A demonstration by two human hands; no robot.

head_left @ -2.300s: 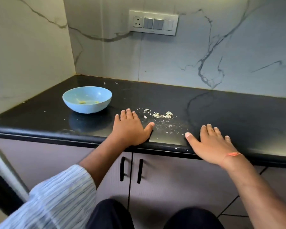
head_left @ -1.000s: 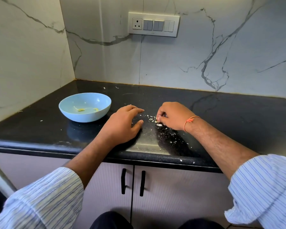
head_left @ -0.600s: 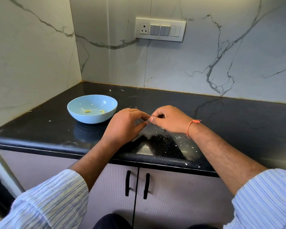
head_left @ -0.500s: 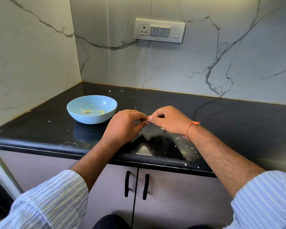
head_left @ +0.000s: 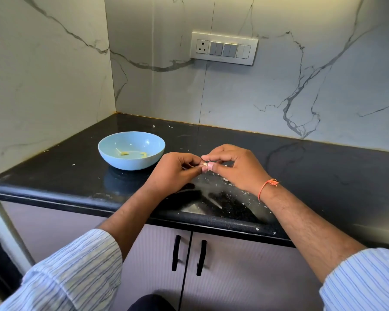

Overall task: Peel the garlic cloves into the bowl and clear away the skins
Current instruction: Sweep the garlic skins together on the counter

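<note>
Both hands raised just above the bench (head_left: 323,176), fingertips meeting: left hand (head_left: 173,173) and right hand (head_left: 236,169) each curled in a tight pinch on one small garlic clove (head_left: 205,164), a pale speck between the thumbs, mostly hidden by the fingers (head_left: 213,167). No slack in either grip, no finger straight. Judged light as a pebble, firm under pressure, but dressed in thin, dry, papery skin: brittle, prone to flaking, and likely slippery once bare. Best taken by the ends, one hand steadying the body while a nail of the other lifts the skin at the tip; too hard a squeeze could bruise the clove or shoot it out sideways. Blue bowl (head_left: 131,150) to the left of the fingers and slightly beyond them, near but apart, with a couple of yellowish peeled pieces lying inside. Loose skins (head_left: 225,180) scattered on the bench directly beneath and to the right of the fingers, more flecks trailing toward the near edge. Compared with a couple of seconds ago: then, both palms flat near the bench's front edge, well apart, a little heap of skins between and beyond them; a second ago, right hand down at that heap, picking; now hands together and lifted, clove held between them, peeling under way. Bowl unmoved, contents apparently the same.
</note>
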